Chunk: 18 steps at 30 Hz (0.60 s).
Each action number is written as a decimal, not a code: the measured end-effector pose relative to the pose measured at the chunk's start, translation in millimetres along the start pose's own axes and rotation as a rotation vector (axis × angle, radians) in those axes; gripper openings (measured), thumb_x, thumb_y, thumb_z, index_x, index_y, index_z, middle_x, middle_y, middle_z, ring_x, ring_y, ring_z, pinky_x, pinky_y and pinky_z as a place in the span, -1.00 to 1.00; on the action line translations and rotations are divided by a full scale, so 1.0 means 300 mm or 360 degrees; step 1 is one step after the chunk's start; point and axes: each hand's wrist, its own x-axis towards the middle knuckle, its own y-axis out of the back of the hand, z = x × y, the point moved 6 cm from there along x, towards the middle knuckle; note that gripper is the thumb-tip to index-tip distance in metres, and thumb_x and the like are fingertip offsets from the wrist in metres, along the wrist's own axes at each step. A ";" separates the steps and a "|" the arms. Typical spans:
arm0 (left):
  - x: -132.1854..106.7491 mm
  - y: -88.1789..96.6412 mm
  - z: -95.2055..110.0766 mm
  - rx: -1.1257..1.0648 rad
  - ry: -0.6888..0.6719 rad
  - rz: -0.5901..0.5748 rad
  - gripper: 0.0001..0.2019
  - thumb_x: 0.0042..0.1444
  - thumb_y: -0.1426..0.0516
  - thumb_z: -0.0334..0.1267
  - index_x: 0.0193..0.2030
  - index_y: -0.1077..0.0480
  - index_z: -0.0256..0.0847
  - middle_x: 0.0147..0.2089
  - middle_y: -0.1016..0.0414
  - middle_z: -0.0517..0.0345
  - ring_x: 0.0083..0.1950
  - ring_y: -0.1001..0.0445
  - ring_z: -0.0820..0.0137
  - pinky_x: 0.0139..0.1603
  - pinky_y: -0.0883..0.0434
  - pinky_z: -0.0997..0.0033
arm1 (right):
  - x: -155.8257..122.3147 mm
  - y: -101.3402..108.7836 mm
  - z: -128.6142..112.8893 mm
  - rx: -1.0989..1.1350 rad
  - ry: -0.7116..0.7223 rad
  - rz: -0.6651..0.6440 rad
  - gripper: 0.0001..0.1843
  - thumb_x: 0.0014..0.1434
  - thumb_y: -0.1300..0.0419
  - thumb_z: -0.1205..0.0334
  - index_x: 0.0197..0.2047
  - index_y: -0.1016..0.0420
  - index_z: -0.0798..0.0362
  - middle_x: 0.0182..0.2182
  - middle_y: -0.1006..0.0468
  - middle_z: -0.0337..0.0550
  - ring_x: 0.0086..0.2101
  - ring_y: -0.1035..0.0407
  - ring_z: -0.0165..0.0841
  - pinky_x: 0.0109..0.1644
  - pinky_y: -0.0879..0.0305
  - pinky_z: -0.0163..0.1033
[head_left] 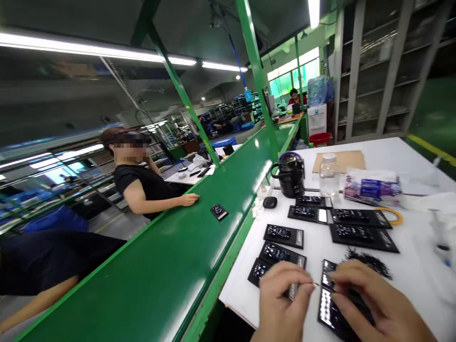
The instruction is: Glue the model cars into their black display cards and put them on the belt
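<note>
My left hand is closed in a pinch at the front of the white table, with a thin, pointed sliver showing at its fingertips. To its right, my right hand bends its thumb and fingers together over a glossy black model car on a black base; what it pinches is hidden. Behind my right hand lies a pile of small black pieces. Just beyond my left hand are more black car models on flat bases, one partly covered by that hand.
More car models lie farther back, near an orange tape roll, a clear jar, a black jug, a mouse and a tissue pack. A green conveyor carries one model; a co-worker's hand rests at its far edge.
</note>
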 end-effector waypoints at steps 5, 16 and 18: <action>0.020 -0.009 0.099 0.0493 -0.0560 -0.0200 -0.83 0.16 -0.21 -0.43 -0.22 -0.55 -0.05 -0.27 -0.59 0.06 -0.25 -0.55 0.30 -0.20 -0.51 0.30 | 0.034 -0.011 -0.019 0.0106 -0.0168 -0.0187 -0.90 0.28 -0.11 0.29 -0.29 -0.42 -0.02 -0.42 -0.43 -0.21 -0.42 -0.39 -0.34 -0.36 -0.37 -0.27; 0.011 -0.048 0.079 0.0586 -0.0578 -0.0271 -0.84 0.20 -0.18 -0.46 -0.21 -0.52 -0.10 -0.24 -0.55 0.10 -0.24 -0.53 0.37 -0.21 -0.52 0.39 | 0.036 -0.013 -0.012 0.0229 -0.0331 -0.0205 -0.88 0.21 -0.11 0.37 -0.35 -0.38 0.01 -0.42 -0.40 -0.25 -0.39 -0.31 -0.37 -0.31 -0.23 -0.26; 0.006 -0.045 0.079 0.0594 -0.0586 -0.0266 -0.83 0.20 -0.17 -0.46 -0.20 -0.52 -0.10 -0.23 -0.55 0.09 -0.23 -0.53 0.36 -0.20 -0.52 0.37 | 0.033 -0.018 -0.007 0.0228 -0.0357 -0.0237 -0.89 0.20 -0.11 0.38 -0.36 -0.36 0.01 -0.41 -0.39 -0.26 -0.39 -0.30 -0.38 -0.30 -0.22 -0.26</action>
